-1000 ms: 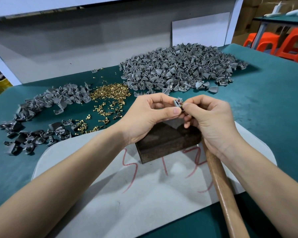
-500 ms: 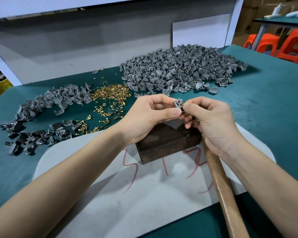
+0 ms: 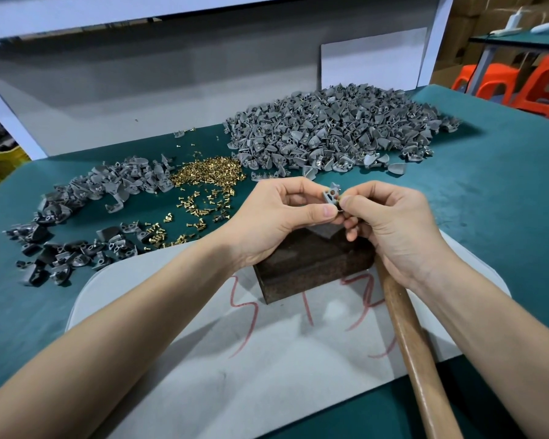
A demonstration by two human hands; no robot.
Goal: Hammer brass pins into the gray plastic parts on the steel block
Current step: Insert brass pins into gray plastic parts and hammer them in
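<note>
- My left hand (image 3: pixel 276 223): thumb and curled fingers pinch a small gray plastic part (image 3: pixel 330 196), held in the air just above the dark, rusty steel block (image 3: pixel 308 267).
- My right hand (image 3: pixel 390 229): fingers curled, thumb and forefinger pinching the same part at its right edge. Cannot tell whether a pin sits between the fingertips.
- The block rests on a white sheet with red scrawl (image 3: pixel 235 359), on the teal table (image 3: pixel 504 201).
- A wooden hammer handle (image 3: pixel 415 353) runs from under my right wrist toward me; its head is hidden.
- Loose pile of brass pins (image 3: pixel 208 172) beyond my left hand.
- Large heap of gray plastic parts (image 3: pixel 330 131) at the back; a smaller, darker scatter of parts (image 3: pixel 108 188) far left.
</note>
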